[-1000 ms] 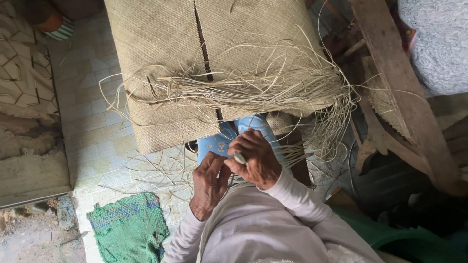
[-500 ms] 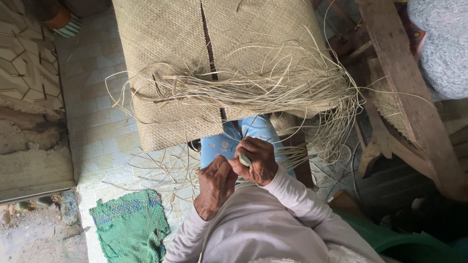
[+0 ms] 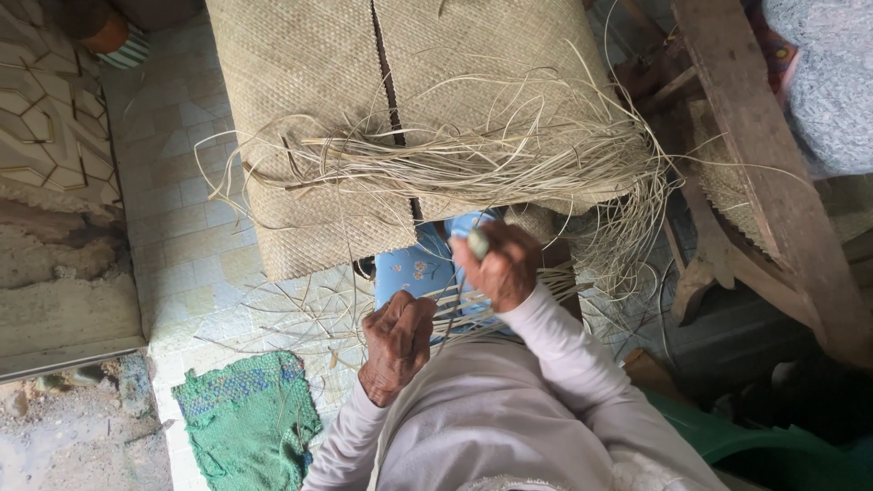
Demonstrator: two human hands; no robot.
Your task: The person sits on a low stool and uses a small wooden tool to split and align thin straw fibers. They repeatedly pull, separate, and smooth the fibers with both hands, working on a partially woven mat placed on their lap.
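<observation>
A large woven straw mat (image 3: 309,100) lies on the tiled floor ahead, with a bundle of loose dry straw strands (image 3: 482,159) across its near edge. My left hand (image 3: 397,345) is closed on thin straw strips (image 3: 455,305) over a blue flowered cloth (image 3: 414,273). My right hand (image 3: 498,264) is raised a little higher, gripping a small pale greenish tool (image 3: 477,242) and touching the same strips. Both arms wear pale long sleeves.
A green knitted rag (image 3: 245,418) lies on the floor at lower left. A wooden beam and frame (image 3: 773,200) run down the right side, beside another person's grey garment (image 3: 823,82). A patterned wall (image 3: 41,118) is at left.
My right hand has lifted slightly with the small tool, and my left hand has shifted down along the strips. The view has drifted a little.
</observation>
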